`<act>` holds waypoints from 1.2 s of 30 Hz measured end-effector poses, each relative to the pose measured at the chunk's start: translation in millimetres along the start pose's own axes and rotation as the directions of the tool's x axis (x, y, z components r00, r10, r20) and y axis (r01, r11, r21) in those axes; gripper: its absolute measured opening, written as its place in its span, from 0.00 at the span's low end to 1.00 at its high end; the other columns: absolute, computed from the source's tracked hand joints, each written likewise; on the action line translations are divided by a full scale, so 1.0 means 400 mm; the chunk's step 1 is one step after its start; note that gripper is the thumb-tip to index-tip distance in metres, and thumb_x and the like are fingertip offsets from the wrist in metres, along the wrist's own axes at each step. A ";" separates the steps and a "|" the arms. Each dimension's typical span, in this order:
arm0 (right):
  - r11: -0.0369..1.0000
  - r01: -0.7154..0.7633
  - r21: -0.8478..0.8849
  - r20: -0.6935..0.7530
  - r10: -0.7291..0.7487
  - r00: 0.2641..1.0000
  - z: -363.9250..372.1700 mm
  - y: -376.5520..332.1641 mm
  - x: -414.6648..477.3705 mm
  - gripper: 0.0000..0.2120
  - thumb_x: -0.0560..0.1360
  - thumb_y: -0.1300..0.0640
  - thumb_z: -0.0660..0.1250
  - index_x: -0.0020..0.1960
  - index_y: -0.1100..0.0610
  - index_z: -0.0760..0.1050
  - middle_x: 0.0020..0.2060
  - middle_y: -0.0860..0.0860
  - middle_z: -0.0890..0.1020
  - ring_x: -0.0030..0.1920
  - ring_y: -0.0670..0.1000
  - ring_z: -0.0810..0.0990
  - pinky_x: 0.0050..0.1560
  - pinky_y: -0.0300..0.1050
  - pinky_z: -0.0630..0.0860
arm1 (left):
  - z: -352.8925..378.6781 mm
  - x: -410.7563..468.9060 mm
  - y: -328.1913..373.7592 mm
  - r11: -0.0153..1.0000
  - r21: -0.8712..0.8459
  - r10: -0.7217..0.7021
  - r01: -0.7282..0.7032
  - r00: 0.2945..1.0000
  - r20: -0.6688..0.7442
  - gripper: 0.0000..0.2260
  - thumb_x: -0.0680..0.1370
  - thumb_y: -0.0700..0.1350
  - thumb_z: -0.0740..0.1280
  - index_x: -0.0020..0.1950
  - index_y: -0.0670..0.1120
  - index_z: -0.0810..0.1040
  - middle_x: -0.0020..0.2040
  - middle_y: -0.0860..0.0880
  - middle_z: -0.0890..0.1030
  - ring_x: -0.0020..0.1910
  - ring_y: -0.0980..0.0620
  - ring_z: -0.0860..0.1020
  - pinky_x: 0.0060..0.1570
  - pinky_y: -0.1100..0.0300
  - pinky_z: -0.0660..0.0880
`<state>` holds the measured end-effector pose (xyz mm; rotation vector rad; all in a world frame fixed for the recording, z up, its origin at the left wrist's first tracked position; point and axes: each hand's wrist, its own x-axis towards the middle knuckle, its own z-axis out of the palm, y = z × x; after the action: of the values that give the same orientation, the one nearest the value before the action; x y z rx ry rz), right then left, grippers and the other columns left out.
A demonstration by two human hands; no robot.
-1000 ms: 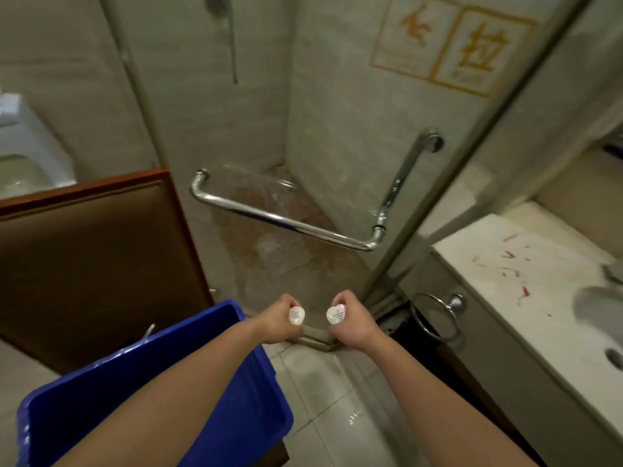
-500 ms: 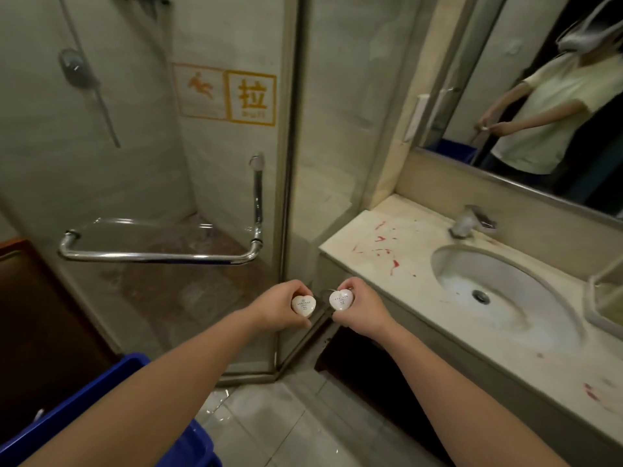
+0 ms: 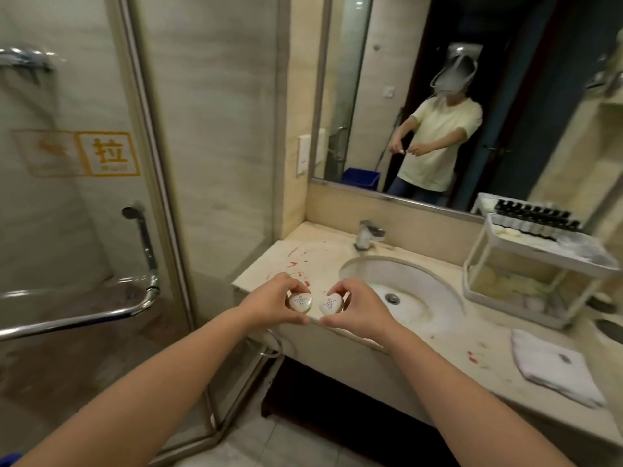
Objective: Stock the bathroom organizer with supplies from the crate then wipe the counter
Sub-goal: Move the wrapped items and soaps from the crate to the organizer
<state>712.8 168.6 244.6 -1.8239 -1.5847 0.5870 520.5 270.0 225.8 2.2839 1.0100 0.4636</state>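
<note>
At frame centre, above the front edge of the tabletop (image 3: 472, 342), I log: left pack (image 3: 300, 301), pinched by the left hand (image 3: 274, 299); right pack (image 3: 331, 305), pinched by the right hand (image 3: 355, 310). Risk: a fingertip pinch slipping over the basin (image 3: 418, 294) en route to the organizer (image 3: 553, 258), right of frame. Labels face me; both near round, no clear long axis.

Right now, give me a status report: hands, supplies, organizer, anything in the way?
Left hand pinches left packet, right hand pinches right packet. Organizer far right on counter, sink between. Nothing blocking; red smears unwiped, cloth front right.
</note>
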 end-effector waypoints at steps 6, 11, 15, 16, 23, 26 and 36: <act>0.993 -0.058 -0.100 -0.164 0.041 0.986 -0.169 0.077 -0.019 0.21 0.54 0.42 0.77 0.41 0.43 0.72 0.44 0.40 0.74 0.42 0.40 0.75 0.43 0.44 0.76 | 0.049 0.120 0.157 0.991 0.020 0.133 -0.134 0.990 0.050 0.21 0.63 0.54 0.80 0.50 0.64 0.73 0.51 0.58 0.73 0.44 0.60 0.75 0.50 0.59 0.75; 0.987 -0.104 -0.126 -0.290 0.064 0.955 -0.295 0.139 -0.026 0.20 0.55 0.43 0.78 0.42 0.43 0.75 0.43 0.41 0.74 0.46 0.41 0.75 0.44 0.42 0.76 | 0.086 0.232 0.272 0.970 0.041 0.235 -0.240 0.966 0.108 0.21 0.63 0.55 0.80 0.50 0.63 0.74 0.51 0.58 0.72 0.45 0.60 0.74 0.49 0.60 0.74; 0.976 -0.164 -0.145 -0.372 0.100 0.923 -0.381 0.196 -0.027 0.21 0.56 0.44 0.80 0.44 0.46 0.76 0.45 0.41 0.74 0.49 0.44 0.75 0.49 0.45 0.76 | 0.130 0.334 0.350 0.943 0.059 0.316 -0.328 0.937 0.148 0.22 0.63 0.57 0.79 0.53 0.60 0.75 0.50 0.59 0.72 0.44 0.61 0.74 0.42 0.65 0.71; 0.973 -0.181 -0.143 -0.388 0.113 0.915 -0.400 0.212 -0.026 0.21 0.56 0.44 0.80 0.45 0.46 0.76 0.45 0.42 0.74 0.49 0.45 0.75 0.50 0.46 0.76 | 0.144 0.360 0.367 0.935 0.060 0.338 -0.350 0.928 0.157 0.22 0.63 0.58 0.79 0.53 0.60 0.75 0.50 0.59 0.72 0.45 0.60 0.74 0.41 0.65 0.71; 0.942 -0.282 -0.181 -0.495 0.161 0.854 -0.533 0.320 0.010 0.21 0.58 0.44 0.79 0.48 0.45 0.77 0.45 0.42 0.75 0.50 0.46 0.75 0.51 0.46 0.75 | 0.223 0.557 0.490 0.866 0.049 0.476 -0.498 0.850 0.227 0.22 0.64 0.58 0.78 0.54 0.61 0.75 0.50 0.61 0.73 0.46 0.61 0.74 0.48 0.59 0.76; 0.923 -0.331 -0.195 -0.541 0.180 0.821 -0.597 0.352 0.044 0.21 0.59 0.44 0.79 0.50 0.46 0.79 0.46 0.43 0.75 0.52 0.46 0.74 0.54 0.50 0.75 | 0.248 0.653 0.542 0.837 0.024 0.522 -0.546 0.813 0.258 0.22 0.65 0.56 0.78 0.56 0.57 0.76 0.52 0.58 0.74 0.46 0.60 0.74 0.48 0.61 0.75; 0.853 -0.495 -0.166 -0.688 0.259 0.678 -0.732 0.458 0.101 0.25 0.63 0.41 0.77 0.59 0.45 0.80 0.51 0.41 0.78 0.55 0.44 0.74 0.56 0.47 0.74 | 0.331 0.894 0.666 0.774 -0.048 0.624 -0.632 0.747 0.227 0.23 0.65 0.53 0.79 0.58 0.54 0.79 0.49 0.58 0.71 0.45 0.59 0.72 0.43 0.64 0.69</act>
<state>1051.4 144.5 319.4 -2.3103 -0.8515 -0.1914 968.7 347.7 322.0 2.6022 0.0950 0.4277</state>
